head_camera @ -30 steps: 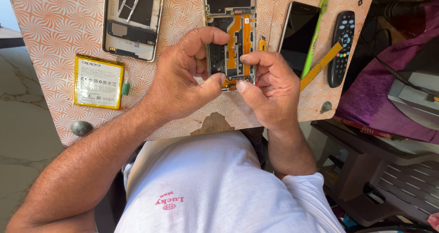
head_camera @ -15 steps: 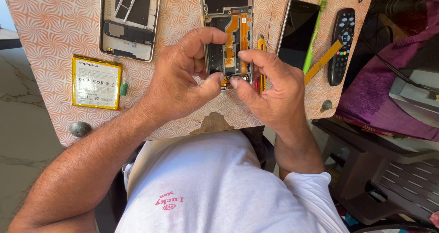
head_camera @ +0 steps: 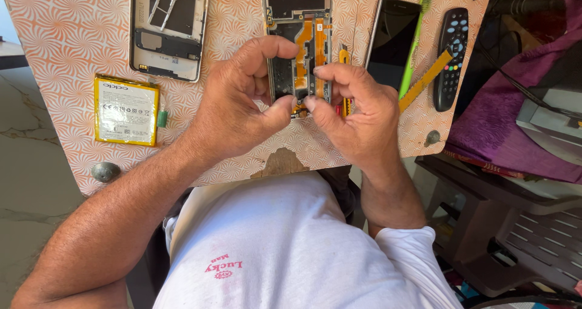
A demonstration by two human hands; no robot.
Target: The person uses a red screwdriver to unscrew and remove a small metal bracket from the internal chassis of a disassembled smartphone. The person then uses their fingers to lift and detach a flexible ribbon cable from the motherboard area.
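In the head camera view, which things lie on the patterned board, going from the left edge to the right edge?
Yellow battery → back cover frame → left hand → opened phone → right hand → black screen panel → black remote control.

Board [head_camera: 73, 48] with orange-white swirl pattern serves as worktop, chipped at near edge. Grey marbled floor [head_camera: 24, 181] at left, sunlit. Right side: grey plastic chair [head_camera: 533, 236], purple cloth [head_camera: 503, 127] draped above it. Bright daylight, hard shadows.
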